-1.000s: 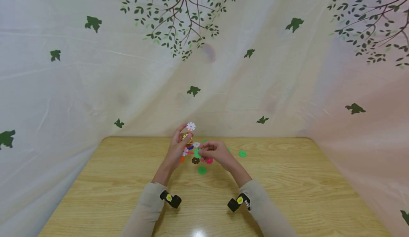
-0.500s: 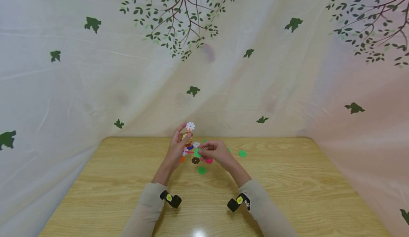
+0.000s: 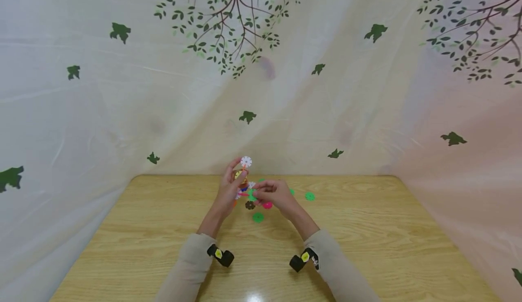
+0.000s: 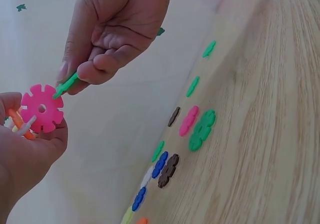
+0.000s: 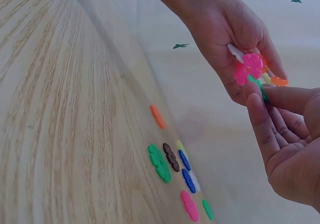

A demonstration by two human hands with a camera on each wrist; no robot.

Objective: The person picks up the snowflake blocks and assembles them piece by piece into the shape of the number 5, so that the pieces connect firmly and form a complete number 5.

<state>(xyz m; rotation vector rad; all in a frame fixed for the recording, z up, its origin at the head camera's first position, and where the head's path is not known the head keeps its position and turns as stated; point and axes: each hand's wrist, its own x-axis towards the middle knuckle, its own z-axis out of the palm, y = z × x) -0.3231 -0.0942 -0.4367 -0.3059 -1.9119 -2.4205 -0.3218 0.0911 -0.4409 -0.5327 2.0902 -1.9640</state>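
Observation:
My left hand (image 3: 226, 195) holds several notched plastic flower discs joined together, raised above the table. Among them, a white disc (image 3: 246, 162) is at the top and a yellow disc (image 3: 239, 175) lies below it. The left wrist view shows a pink disc (image 4: 51, 115) and an orange disc (image 4: 20, 123) in that build. Between thumb and fingertips, my right hand (image 3: 278, 196) pinches a green disc (image 4: 66, 85). Its edge meets the rim of the pink disc; whether the notches are engaged I cannot tell. Fingers cover part of the build.
Loose flower discs lie on the wooden table (image 3: 367, 243) under and beside the hands. They include a green disc (image 3: 258, 217), a brown disc (image 3: 250, 205), a pink disc (image 4: 189, 120) and a blue disc (image 4: 160, 164). A printed cloth (image 3: 285, 125) hangs behind the table.
My left hand and the joined discs have shifted slightly to the right. The right hand stays nearly still, with the green disc pinched throughout.

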